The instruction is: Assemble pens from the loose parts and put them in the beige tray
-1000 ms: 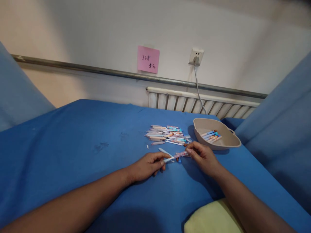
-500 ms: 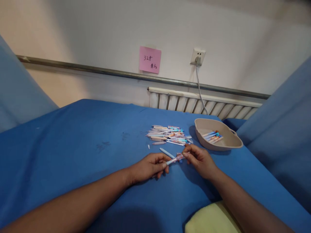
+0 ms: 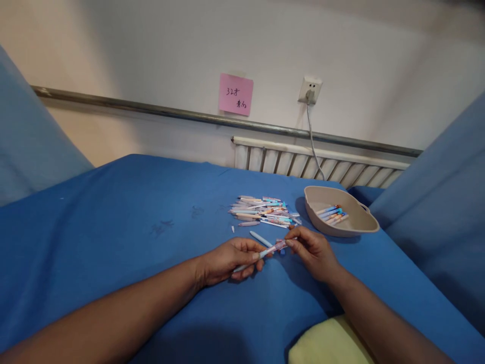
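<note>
A slim pen with a pale blue lower part and a pinkish patterned upper part is held between both hands, slanting up to the right. My left hand is closed around its pale blue end. At the patterned end, the fingertips of my right hand pinch it. Just behind the held pen, a light blue pen barrel lies on the blue cloth, partly covered by my left fingers. Farther back is a pile of pens and pen parts. A small white piece lies left of them.
A beige basin holding several assembled pens stands right of the pile. Yellow-green fabric lies near my right forearm. A radiator, a metal rail and a plugged-in cable are along the wall.
My left hand has shifted its grip on the pen, and the pale blue end now shows below its fingers. My right hand keeps its pinch nearly in place.
</note>
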A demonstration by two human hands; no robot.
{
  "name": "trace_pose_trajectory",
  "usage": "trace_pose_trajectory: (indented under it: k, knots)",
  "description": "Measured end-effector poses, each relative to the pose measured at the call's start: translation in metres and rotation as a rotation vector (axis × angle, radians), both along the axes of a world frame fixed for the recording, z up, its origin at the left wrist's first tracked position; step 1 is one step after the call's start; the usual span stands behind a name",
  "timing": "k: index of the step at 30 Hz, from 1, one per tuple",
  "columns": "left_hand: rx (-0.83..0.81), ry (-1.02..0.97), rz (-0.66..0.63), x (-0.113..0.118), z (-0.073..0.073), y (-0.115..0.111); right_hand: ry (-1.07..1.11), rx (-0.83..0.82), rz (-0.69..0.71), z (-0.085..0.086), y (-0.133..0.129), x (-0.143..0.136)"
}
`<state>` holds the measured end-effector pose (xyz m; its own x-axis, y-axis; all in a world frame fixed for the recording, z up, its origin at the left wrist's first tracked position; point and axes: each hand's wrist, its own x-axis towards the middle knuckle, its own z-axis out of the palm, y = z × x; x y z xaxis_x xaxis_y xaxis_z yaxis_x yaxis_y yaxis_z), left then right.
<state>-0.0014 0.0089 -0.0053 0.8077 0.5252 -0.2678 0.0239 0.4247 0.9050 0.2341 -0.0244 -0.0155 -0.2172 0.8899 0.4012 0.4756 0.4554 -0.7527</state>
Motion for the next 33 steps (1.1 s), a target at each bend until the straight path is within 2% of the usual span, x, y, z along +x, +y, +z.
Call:
trace_pose_trajectory:
  k: [4,11,16,22,26,30,33]
  knots:
    - [0.032,0.008,0.003,0.0,-0.002,-0.001,0.087,-0.072,0.008,-0.003,0.001,-0.002]
    - [0.184,0.084,0.049,0.002,-0.009,-0.001,0.18,-0.194,0.04,-0.007,0.004,0.0]
    - [0.231,0.135,0.089,0.005,-0.008,-0.003,0.161,-0.184,0.049,-0.006,0.003,-0.002]
    - [0.298,0.209,0.097,0.008,-0.003,-0.003,0.038,-0.12,0.038,0.002,-0.001,-0.004]
    - [0.297,0.196,0.16,0.008,-0.003,-0.001,0.125,-0.059,-0.089,0.002,0.004,0.005]
    - [0.266,0.196,0.246,0.005,-0.005,0.005,0.238,-0.073,-0.285,-0.01,0.018,0.018]
    - [0.256,0.164,0.27,0.003,-0.008,0.009,0.112,-0.13,-0.329,-0.023,0.028,0.025]
